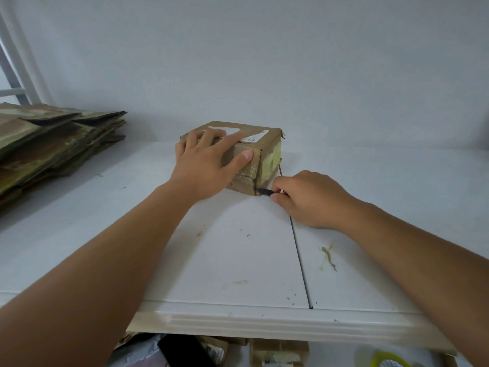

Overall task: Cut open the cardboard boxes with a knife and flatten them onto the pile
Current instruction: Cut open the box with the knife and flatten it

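From my head camera, the cardboard box (254, 157) sits on the white counter (238, 260), toward its far edge and about midway along it, close to the wall (264, 62). It is closed, banded with yellowish tape, with a torn white label (246, 133) on its top face.

My left hand (209, 165) lies over the near left top corner of the box; the fingers (211, 136) are spread and straight across the top, and the thumb presses flat against the side face that looks toward me.

My right hand (309, 198) rests on the counter just beside the box's near right bottom corner. Its fingers are curled and pinching the knife (264, 192), a small dark thing whose tip touches the box at that bottom corner. Most of the knife is hidden inside my grip, so I cannot tell its shape.

At the counter's far left corner lies the pile (53, 147) of flattened cardboard, stacked several layers high and well apart from the box. A dark seam (299, 250) runs across the counter from the box to the near edge, and yellowish smears (328, 256) mark the surface to its right.

Below the near edge I can see more cardboard packages (277, 353) and a roll of yellow tape (389, 360), partly cut off
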